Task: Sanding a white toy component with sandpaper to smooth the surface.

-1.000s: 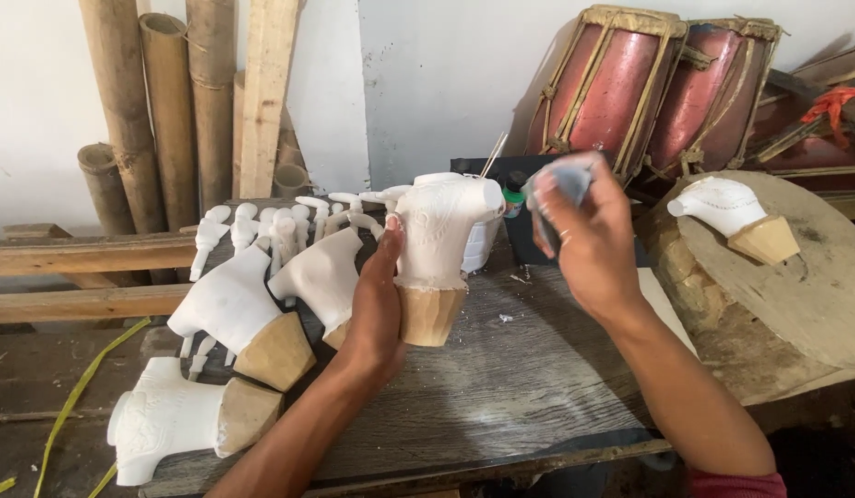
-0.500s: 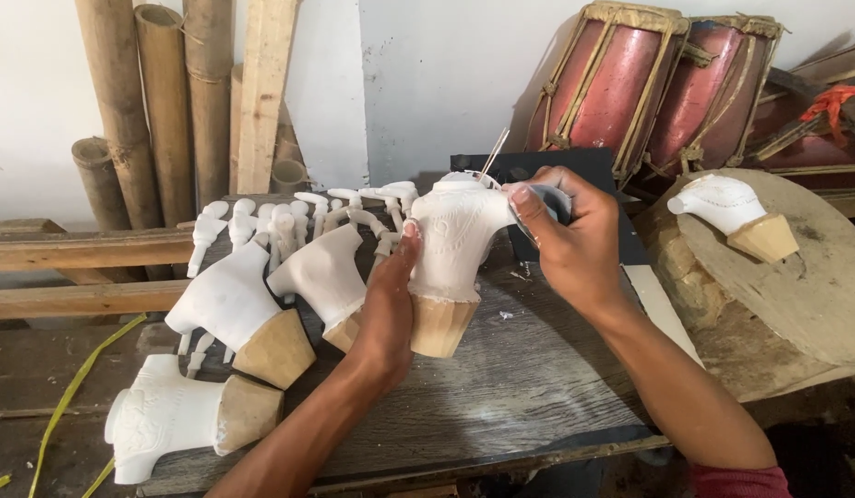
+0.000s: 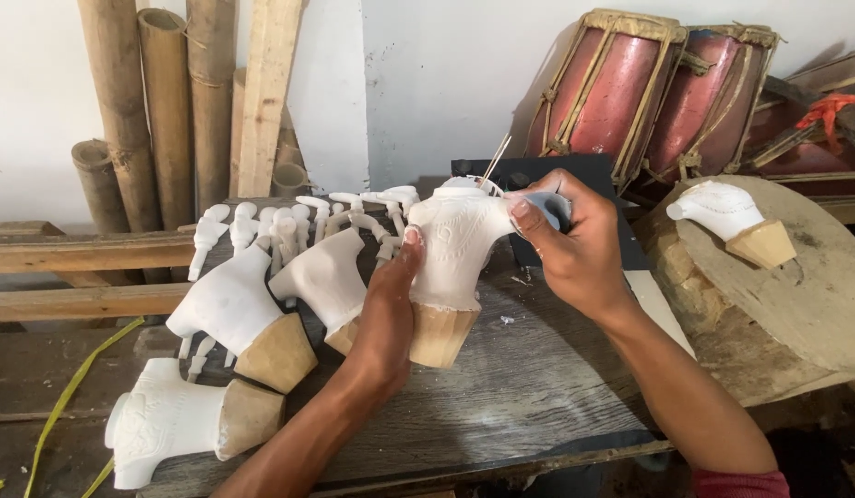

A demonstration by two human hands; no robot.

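Observation:
My left hand point(image 3: 386, 314) grips a white-coated carved wooden figure point(image 3: 455, 249) by its body, its bare wood base resting tilted on the grey plank table point(image 3: 538, 387). My right hand point(image 3: 575, 249) presses a small grey piece of sandpaper point(image 3: 552, 207) against the figure's upper right side. A thin stick point(image 3: 495, 159) pokes up behind the figure's top.
Three similar white figures with wood bases point(image 3: 238, 309) lie to the left, with several small white arm pieces point(image 3: 289, 221) behind. Another figure point(image 3: 732, 217) rests on a round wooden block at right. Two red drums point(image 3: 649, 92) and bamboo poles point(image 3: 160, 111) stand at the back.
My right hand has come down from the air with the sandpaper onto the figure. My left hand has tilted the figure toward the right.

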